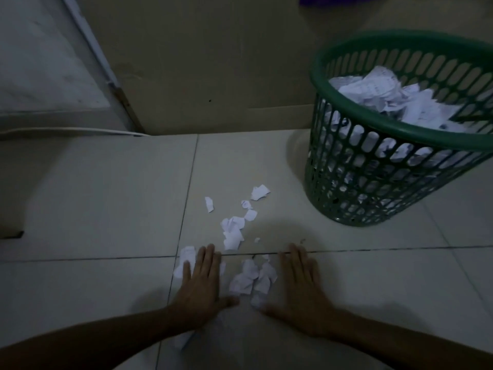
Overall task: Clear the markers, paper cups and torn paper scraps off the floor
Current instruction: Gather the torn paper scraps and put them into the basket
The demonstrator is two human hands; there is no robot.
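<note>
Head view: we've got our left hand [200,281] and right hand [300,287] flat on the floor [93,196], fingers straight, gripping nothing. Between them sits a clump of paper scraps [252,277]; more scraps [233,231] trail ahead toward the green basket [373,188], which stands up right, stuffed with crumpled paper [386,94]. A few scraps touch our left fingers. Wide bare tile opens left, bounded by the wall [200,62] ahead.

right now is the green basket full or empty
Mostly full: crumpled white paper is heaped nearly to the rim of the green slotted plastic basket, and more shows through its side slots.
</note>
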